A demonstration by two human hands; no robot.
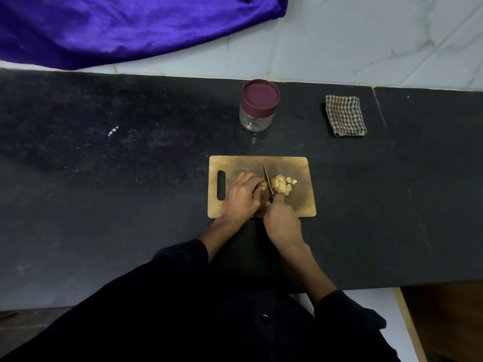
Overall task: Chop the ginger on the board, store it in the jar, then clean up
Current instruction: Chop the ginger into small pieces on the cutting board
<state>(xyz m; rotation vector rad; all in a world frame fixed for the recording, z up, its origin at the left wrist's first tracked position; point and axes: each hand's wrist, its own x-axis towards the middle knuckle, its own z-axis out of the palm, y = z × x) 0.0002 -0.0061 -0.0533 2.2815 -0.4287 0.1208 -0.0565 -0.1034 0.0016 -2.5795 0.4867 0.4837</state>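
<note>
A wooden cutting board (300,202) lies on the black counter. Pale yellow ginger chunks (281,184) sit piled at its middle. My left hand (244,195) has its fingers curled over an uncut piece of ginger just left of the blade; that piece is mostly hidden. My right hand (282,218) grips the handle of a small knife (268,180), whose blade stands between my left fingers and the cut pile. A clear glass jar (257,114) with a maroon lid (260,94) stands beyond the board, lid on, with a few bits at its bottom.
A folded checked cloth (345,115) lies on the counter (130,178) to the right of the jar. Purple fabric (117,27) hangs over the white tiled wall at the back left. The counter's front edge runs close to my body.
</note>
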